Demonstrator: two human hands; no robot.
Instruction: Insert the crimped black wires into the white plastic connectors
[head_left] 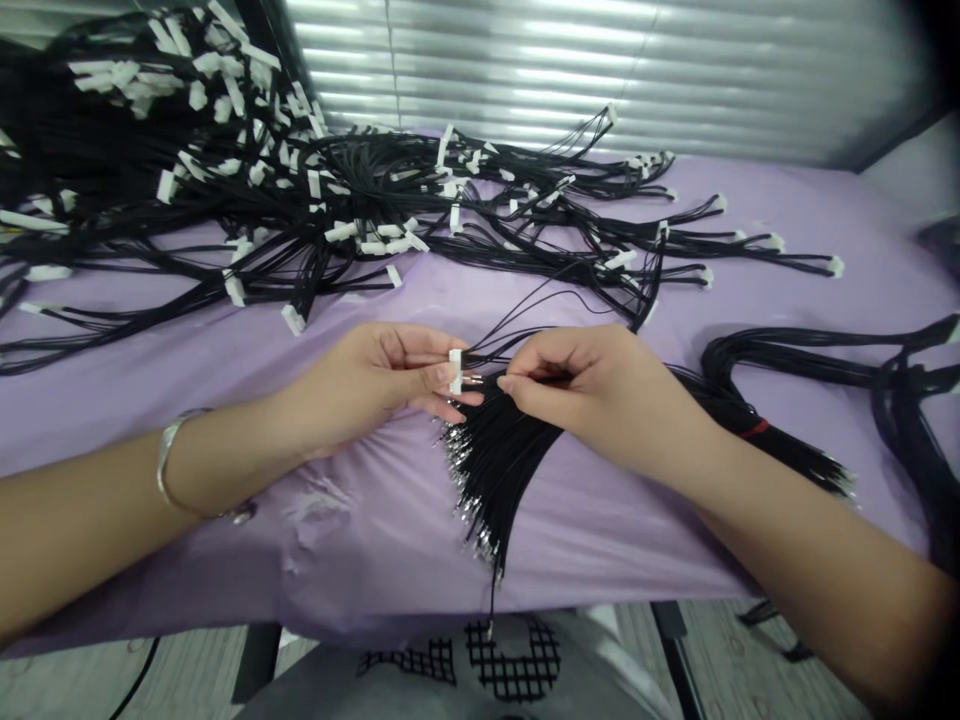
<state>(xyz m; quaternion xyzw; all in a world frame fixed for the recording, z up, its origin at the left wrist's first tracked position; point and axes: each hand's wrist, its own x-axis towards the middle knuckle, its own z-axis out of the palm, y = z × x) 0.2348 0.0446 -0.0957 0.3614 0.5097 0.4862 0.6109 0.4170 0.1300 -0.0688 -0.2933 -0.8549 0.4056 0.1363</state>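
Between the thumb and fingers of my left hand [394, 375] is a small white connector housing [456, 371], held upright. Thin black wires run from its right side. My right hand [581, 385] pinches a black wire, whose metal terminal [475, 379] points at the connector; whether it touches is too small to tell. Under both hands a fanned bundle of black wires [517, 450] lies on the purple table cover, with bare silvery terminals [469, 490] along its left edge. My right hand hides part of that bundle.
A large heap of black wire harnesses with white connectors [225, 180] covers the table's back and left. More black wires [795, 355] lie at right, near a bundle with a red tie [756, 428]. Window blinds [525, 70] stand behind the purple cover [630, 540].
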